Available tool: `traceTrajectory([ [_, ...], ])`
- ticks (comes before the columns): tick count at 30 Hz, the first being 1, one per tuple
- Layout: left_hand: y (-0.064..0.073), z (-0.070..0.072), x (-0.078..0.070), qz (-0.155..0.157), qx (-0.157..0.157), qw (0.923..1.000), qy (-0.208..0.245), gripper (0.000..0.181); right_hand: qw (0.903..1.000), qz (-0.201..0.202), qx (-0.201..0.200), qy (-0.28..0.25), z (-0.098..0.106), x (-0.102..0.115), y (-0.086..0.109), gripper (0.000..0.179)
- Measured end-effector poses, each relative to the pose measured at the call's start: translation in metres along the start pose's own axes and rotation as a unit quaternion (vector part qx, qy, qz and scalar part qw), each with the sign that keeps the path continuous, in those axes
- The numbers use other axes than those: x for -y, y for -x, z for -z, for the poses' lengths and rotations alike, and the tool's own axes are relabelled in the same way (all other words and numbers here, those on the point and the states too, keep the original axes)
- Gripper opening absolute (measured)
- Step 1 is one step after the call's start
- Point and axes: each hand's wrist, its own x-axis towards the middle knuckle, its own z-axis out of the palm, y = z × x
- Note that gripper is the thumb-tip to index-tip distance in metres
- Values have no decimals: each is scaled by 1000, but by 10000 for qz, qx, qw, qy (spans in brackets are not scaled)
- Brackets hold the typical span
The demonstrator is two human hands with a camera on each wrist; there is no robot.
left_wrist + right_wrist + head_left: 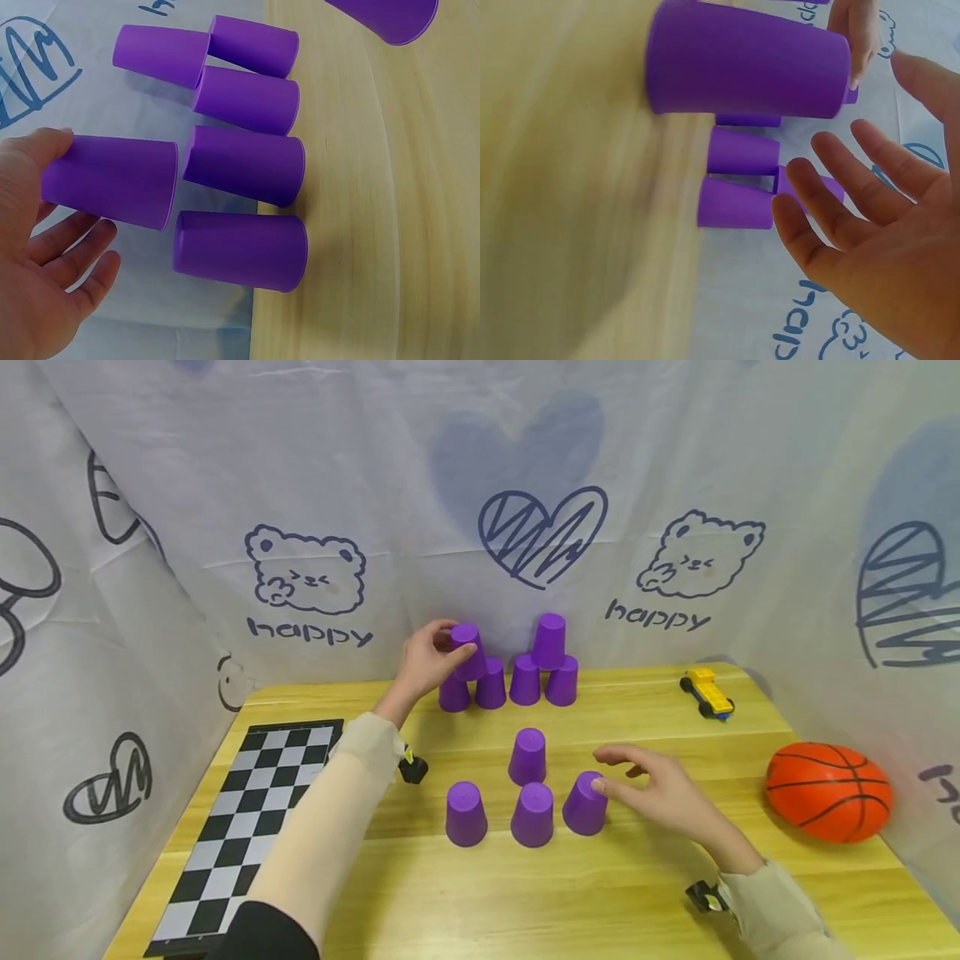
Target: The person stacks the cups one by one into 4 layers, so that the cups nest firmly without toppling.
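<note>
My left hand [427, 662] grips a purple cup [470, 658], upside down, at the back of the table. In the left wrist view this cup [116, 181] is just above two upside-down cups standing side by side; whether it touches them I cannot tell. To their right, another cup [550, 641] rests across two more. My right hand [663, 789], fingers spread, is beside the rightmost front cup [585, 806]. The right wrist view shows a gap between those fingers [855, 180] and a large near cup [746, 60]. Other upside-down cups [532, 816] stand at the table's middle.
A black-and-white checkered board [251, 818] lies on the left of the wooden table [480, 902]. A yellow toy truck [705, 693] and an orange basketball [828, 792] are on the right. Printed white cloth [420, 460] hangs behind and at both sides.
</note>
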Motion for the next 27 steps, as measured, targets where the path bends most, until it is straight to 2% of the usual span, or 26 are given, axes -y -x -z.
traceTrajectory([
  [4,-4,-2,2,96,-2,10000,-19,57,9999,3,97,-60,-6,-2,9,44],
  [9,-10,-6,1,92,-81,9998,-154,58,9998,107,18,-178,-13,-4,16,44],
  [18,-16,-8,6,225,-25,9992,-315,60,9999,75,-44,-140,-26,-7,17,48],
  [22,-17,-10,6,328,64,9989,-329,61,9999,63,-30,-89,-26,-5,19,48],
  [27,-21,-9,5,299,53,9990,-336,59,9999,142,-71,3,-24,-4,16,47],
])
